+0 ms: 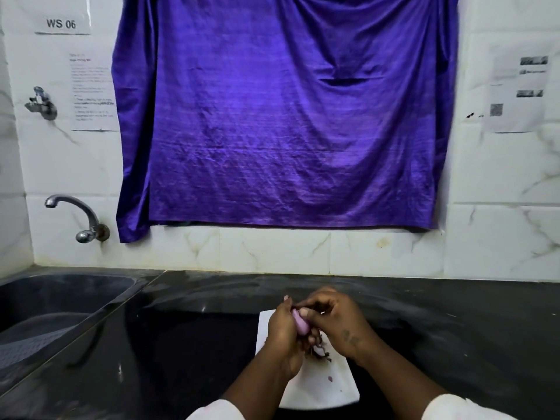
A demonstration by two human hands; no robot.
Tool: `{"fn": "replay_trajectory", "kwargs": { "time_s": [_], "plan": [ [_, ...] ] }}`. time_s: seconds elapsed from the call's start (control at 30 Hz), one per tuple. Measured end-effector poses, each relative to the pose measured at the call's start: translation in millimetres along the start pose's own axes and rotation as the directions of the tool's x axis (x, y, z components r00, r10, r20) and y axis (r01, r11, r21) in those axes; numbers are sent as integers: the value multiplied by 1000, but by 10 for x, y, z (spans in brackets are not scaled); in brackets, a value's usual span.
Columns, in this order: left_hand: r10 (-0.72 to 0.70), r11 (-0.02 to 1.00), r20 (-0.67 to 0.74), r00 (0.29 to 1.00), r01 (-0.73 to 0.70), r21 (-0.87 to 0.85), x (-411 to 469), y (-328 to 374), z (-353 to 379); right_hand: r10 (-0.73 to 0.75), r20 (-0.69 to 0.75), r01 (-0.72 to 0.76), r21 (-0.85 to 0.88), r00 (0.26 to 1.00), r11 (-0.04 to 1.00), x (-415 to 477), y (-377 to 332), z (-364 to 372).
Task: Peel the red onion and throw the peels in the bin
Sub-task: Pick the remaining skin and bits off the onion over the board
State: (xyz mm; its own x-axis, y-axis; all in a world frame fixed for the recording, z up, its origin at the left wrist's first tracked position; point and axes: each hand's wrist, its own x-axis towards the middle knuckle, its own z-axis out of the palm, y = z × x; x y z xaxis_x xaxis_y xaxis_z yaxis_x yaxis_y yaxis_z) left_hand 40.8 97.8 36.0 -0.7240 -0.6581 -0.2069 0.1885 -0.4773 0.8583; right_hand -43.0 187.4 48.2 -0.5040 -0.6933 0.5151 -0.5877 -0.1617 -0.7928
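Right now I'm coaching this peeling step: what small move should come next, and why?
The left hand grips the onion, mostly bare and pale purple; the right hand pinches at its top end. So probably pull that bit of skin away, down onto the peels on the white board.
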Motion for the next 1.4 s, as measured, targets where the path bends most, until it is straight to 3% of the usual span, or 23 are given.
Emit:
{"fn": "replay_trajectory", "kwargs": {
  "time_s": [0.13, 0.23, 0.33, 0.4, 0.5, 0.57, 0.63, 0.73, 0.8, 0.93, 1.07, 1.2, 1.4],
  "plan": [
    [-27, 1000, -40, 999, 27, -16, -19, 15, -34, 123, -23, -121, 90, 992, 989, 11, -15, 101],
    [-20, 999, -84, 996, 23, 32, -57, 29, -49, 150, -57, -152, -25, 987, 988, 31, 3, 142],
    [-35, 999, -89, 995, 38, 30, -120, 76, -49, 115, -235, -156, -163, 965, 974, 36, 27, 158],
    [-46, 999, -116, 992, 46, -7, -73, 87, -86, 122, -273, -166, -144, 954, 976, -13, -19, 166],
    [-82, 992, -103, 991, 70, -107, 48, 84, -144, 128, -79, -123, 66, 989, 990, -137, -91, 189],
    [-121, 985, -72, 990, 111, -134, 110, 73, -184, 64, 51, -65, 23, 997, 998, -210, -16, 166],
    [-144, 983, -56, 988, 136, -124, 130, 46, -199, 31, 92, -30, -5, 995, 1000, -249, 94, 157],
    [-112, 994, -88, 990, 112, -8, 130, -9, -174, 126, 93, -141, 175, 988, 974, -276, 104, 182],
    [-60, 991, -106, 993, 73, 116, 130, -34, -164, 144, 69, -155, 194, 987, 969, -264, 134, 192],
    [185, 902, -133, 974, -114, 417, 218, 23, -232, 259, -125, -207, 327, 958, 922, -132, 259, 151],
    [294, 848, -165, 942, -177, 500, 433, 1, -428, 407, -237, -236, 525, 882, 818, 28, 498, 1],
    [370, 704, -97, 924, -211, 678, 508, -33, -534, 468, -224, -335, 451, 855, 827, 120, 814, -115],
    [151, 634, 122, 981, -190, 749, 829, -79, -526, 511, -171, -460, 264, 843, 848, 472, 1132, -47]
  ]
}}
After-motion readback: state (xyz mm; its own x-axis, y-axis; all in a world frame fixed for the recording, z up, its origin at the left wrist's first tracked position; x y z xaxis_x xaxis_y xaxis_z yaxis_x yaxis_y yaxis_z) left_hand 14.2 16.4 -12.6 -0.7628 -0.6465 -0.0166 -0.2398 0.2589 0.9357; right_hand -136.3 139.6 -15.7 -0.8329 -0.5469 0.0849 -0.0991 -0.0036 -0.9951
